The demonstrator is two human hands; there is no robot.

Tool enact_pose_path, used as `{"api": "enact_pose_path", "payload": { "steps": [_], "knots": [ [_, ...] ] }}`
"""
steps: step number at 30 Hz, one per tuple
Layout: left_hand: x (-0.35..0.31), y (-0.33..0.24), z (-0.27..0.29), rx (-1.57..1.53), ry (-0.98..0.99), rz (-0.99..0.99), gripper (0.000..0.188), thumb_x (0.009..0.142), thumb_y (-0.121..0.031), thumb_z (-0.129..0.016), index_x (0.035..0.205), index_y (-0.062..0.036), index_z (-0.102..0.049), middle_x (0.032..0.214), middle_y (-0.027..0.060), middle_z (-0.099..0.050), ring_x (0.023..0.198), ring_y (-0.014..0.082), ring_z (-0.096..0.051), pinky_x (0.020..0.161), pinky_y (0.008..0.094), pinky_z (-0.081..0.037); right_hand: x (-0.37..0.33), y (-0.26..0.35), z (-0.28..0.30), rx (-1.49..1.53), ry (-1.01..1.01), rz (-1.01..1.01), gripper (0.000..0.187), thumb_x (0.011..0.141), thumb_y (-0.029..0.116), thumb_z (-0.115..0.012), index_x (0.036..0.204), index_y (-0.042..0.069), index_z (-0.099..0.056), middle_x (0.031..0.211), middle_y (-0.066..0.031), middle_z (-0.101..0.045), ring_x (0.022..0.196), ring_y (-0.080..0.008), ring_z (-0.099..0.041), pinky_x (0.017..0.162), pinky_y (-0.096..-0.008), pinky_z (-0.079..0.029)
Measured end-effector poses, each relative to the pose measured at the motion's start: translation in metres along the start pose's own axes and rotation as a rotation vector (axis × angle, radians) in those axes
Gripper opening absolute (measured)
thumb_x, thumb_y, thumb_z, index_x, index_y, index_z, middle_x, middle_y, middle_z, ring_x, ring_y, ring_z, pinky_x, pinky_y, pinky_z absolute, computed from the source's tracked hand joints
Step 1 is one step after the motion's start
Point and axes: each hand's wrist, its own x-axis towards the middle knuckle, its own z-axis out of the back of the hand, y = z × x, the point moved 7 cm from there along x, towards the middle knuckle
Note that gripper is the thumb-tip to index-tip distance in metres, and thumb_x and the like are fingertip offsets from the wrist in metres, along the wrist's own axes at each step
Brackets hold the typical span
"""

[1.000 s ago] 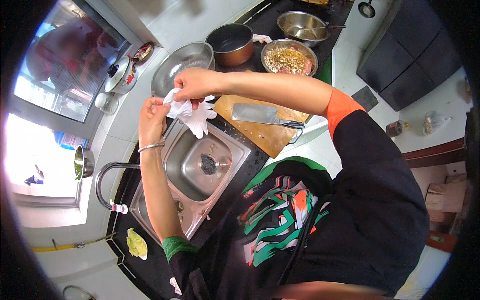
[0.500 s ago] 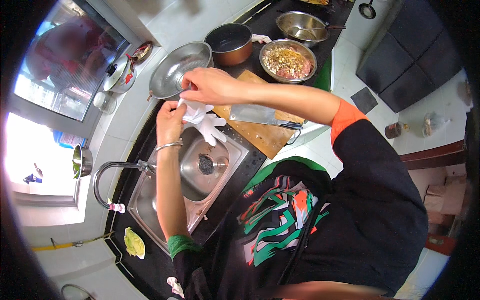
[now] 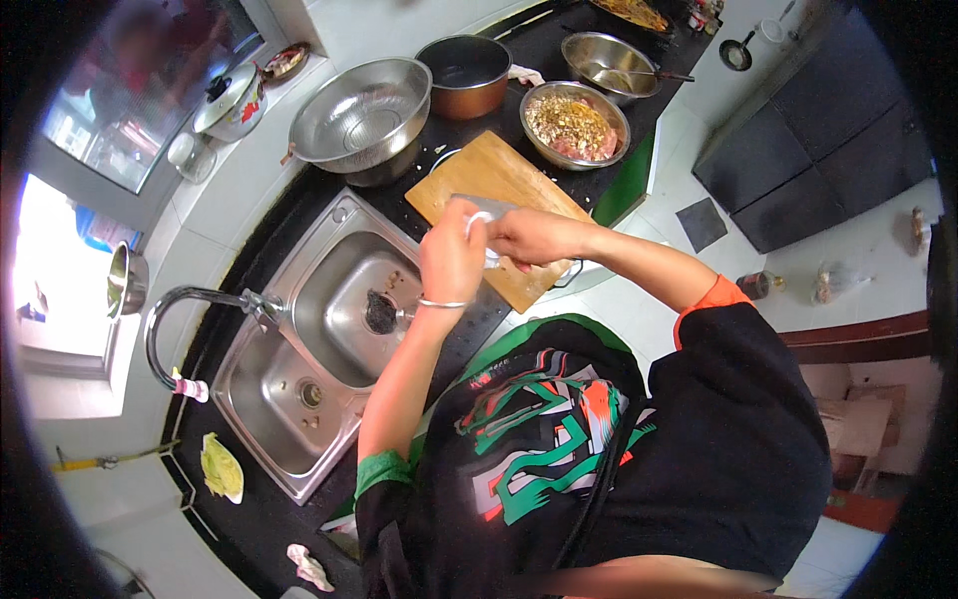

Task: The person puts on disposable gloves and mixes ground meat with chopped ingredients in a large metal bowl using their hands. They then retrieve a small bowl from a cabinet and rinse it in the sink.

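My two hands meet over the wooden cutting board (image 3: 529,283). My left hand (image 3: 449,262), with a bangle at the wrist, is closed on a bunched white glove (image 3: 487,224). Fingers of my right hand (image 3: 539,238) pinch the same glove from the other side. Most of the glove is hidden by the hands. Beneath them, a cleaver's grey blade (image 3: 467,203) shows in part on the board. Beyond the board stands a steel bowl (image 3: 526,128) holding raw minced meat (image 3: 579,128) with chopped yellowish bits on top.
A double steel sink (image 3: 351,401) with a curved faucet (image 3: 160,309) lies to the left. At the back are a perforated colander (image 3: 329,90), a dark-lined pot (image 3: 469,103) and another steel bowl (image 3: 591,55). Leaves (image 3: 220,467) and a crumpled cloth (image 3: 309,567) rest on the black counter.
Both hands have moved right and nearer my body with the glove, from over the sink and colander to over the board. The glove, earlier hanging with its fingers spread, is now bunched between the hands.
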Motion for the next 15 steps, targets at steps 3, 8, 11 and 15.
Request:
{"api": "enact_pose_path", "payload": {
  "steps": [3, 8, 11, 15],
  "knots": [
    [0.017, -0.002, -0.017, 0.01, 0.214, 0.037, 0.017, 0.077, -0.016, -0.057, 0.085, -0.0018, -0.058, 0.064, 0.011, -0.056, 0.058, 0.0204, -0.052, 0.054, 0.0321, -0.041, -0.021, 0.015, 0.007, -0.492, -0.148, 0.255, 0.013, 0.079, 0.015, -0.048, 0.077, 0.003, -0.055, 0.054, -0.0101, -0.05, 0.052, -0.0256, -0.055, 0.055, -0.0391, -0.043],
    [0.054, 0.012, -0.023, 0.021, 0.452, -0.046, 0.018, 0.073, -0.015, -0.056, 0.082, -0.0016, -0.063, 0.075, 0.0169, -0.062, 0.071, 0.027, -0.06, 0.067, 0.0339, -0.046, -0.048, 0.079, 0.028, -0.802, -0.229, 0.554, 0.015, 0.069, 0.017, -0.053, 0.066, 0.003, -0.058, 0.079, -0.0111, -0.05, 0.078, -0.027, -0.054, 0.065, -0.0393, -0.046],
    [0.066, 0.014, -0.033, -0.273, 0.587, 0.042, 0.017, 0.073, -0.013, -0.057, 0.081, 0.0008, -0.063, 0.072, 0.0121, -0.062, 0.068, 0.0189, -0.059, 0.065, 0.0301, -0.045, -0.054, 0.093, 0.03, -0.77, -0.22, 0.771, 0.012, 0.063, 0.014, -0.06, 0.06, 0.004, -0.055, 0.083, -0.0105, -0.046, 0.082, -0.0271, -0.049, 0.067, -0.0382, -0.043],
    [0.066, 0.003, -0.027, -0.385, 0.566, 0.016, 0.015, 0.073, -0.013, -0.063, 0.079, 0.0011, -0.062, 0.071, 0.0043, -0.061, 0.065, 0.0089, -0.054, 0.059, 0.0233, -0.043, -0.041, 0.078, 0.033, -0.592, -0.171, 0.708, 0.01, 0.071, 0.013, -0.059, 0.07, 0.005, -0.054, 0.073, -0.0126, -0.049, 0.07, -0.0283, -0.051, 0.061, -0.0387, -0.042]
  ]
}}
